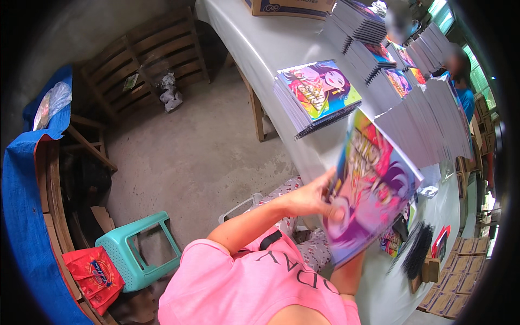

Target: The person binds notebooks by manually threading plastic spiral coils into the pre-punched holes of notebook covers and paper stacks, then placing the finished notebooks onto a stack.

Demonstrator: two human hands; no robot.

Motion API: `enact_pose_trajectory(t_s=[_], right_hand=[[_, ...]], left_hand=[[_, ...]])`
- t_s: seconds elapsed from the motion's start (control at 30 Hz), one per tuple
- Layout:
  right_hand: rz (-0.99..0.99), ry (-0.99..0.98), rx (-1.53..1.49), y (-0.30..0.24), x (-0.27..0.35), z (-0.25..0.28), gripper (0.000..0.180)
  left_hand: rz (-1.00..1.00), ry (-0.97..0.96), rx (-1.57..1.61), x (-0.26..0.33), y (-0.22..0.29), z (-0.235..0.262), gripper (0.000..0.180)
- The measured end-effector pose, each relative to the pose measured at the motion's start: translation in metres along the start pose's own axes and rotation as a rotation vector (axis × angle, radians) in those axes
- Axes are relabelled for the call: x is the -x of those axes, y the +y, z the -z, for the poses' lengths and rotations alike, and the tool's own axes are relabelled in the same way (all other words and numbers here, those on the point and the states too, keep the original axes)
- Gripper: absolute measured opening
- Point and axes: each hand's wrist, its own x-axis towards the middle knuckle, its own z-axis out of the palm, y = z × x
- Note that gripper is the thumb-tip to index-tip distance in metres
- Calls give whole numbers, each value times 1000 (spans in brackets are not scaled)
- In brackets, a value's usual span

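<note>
My left hand [314, 197] is closed on the edge of a notebook [374, 187], thumb on its front and fingers behind. Its bright cover has drawn characters in pink, purple and yellow, and it is tilted and slightly blurred. My right forearm [348, 275] rises behind the notebook's lower part, which hides the right hand. Beyond the notebook, on the white-covered table [262, 40], stands a stack of spiral notebooks [322, 95] with a similar cover on top. To the right of the held notebook lie black binding coils [418, 252].
Tall rows of notebooks [428, 124] line the table's right side, with more stacks [357, 24] farther back. A cardboard box [292, 7] stands at the far edge. On the left are a teal stool [141, 252], a red bag [95, 277] and a wooden pallet [154, 46]. Another person [463, 89] is at far right.
</note>
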Motion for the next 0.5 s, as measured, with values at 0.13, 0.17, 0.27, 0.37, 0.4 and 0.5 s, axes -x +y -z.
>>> enact_pose_trajectory(t_s=[0.13,0.17,0.27,0.37,0.4,0.5], right_hand=[[54,-94,-406,-48,-9,-24,67],[-78,-214,-918,-61,-13,-27,62],[165,-86,-349,-52,-45,-42,55],[267,-36,-289,-75,-97,-71,60],[307,-43,-238,-75,-119,-77,63],[8,109,-49,-58,-171,-78,96]], left_hand=[[-159,489,-243,9,42,23,48],[-193,561,-307,8,57,28,41],[-494,761,-890,-10,95,48,43],[-760,893,-1435,-41,146,52,46],[-731,930,-1401,-54,157,59,48],[-624,952,-1525,-97,161,100,47]])
